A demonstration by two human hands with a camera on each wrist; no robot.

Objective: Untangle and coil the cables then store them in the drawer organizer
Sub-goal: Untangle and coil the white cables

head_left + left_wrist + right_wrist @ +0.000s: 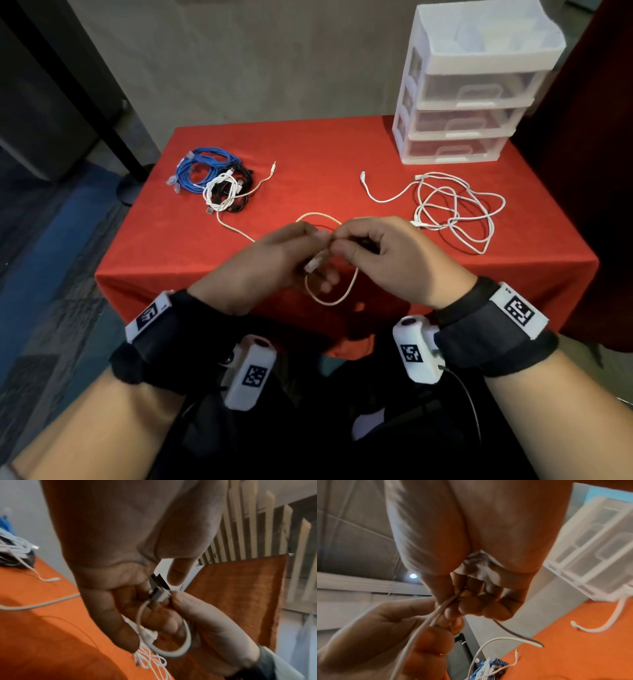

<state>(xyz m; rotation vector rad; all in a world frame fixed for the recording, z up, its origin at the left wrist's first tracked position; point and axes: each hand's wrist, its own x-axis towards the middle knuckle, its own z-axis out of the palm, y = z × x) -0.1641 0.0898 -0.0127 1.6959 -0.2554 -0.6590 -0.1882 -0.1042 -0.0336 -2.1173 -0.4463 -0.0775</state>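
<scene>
Both hands pinch the same thin cream cable point(330, 301) above the near edge of the table; left hand point(260, 263) has thumb and fingers curled on it near its pale plug point(312, 264); right hand point(387, 260) pinches it fingertip to fingertip right beside the left; a small loop of the cable hangs below the hands, round, plane roughly vertical; the rest trails away left across the cloth toward the bundles, its far plug point(273, 168) pointing away from the person.

Cable jacket smooth, round section; plug housing rectangular.

Red cloth point(308, 147) covers the table, fine woven texture, draped over the near edge.

Far left: blue cable coil point(200, 168), clear plugs, touching a black-and-white cable bundle point(227, 192).

Right: loose white cable point(455, 209), tangled in overlapping loops, one end pointing away.

Far right corner: drawer organizer point(472, 85), translucent white plastic, three drawers stacked, all pushed in, open tray on top.

Black wrist straps carry white tags with square black-and-white code markers point(519, 310); no readable text.
</scene>
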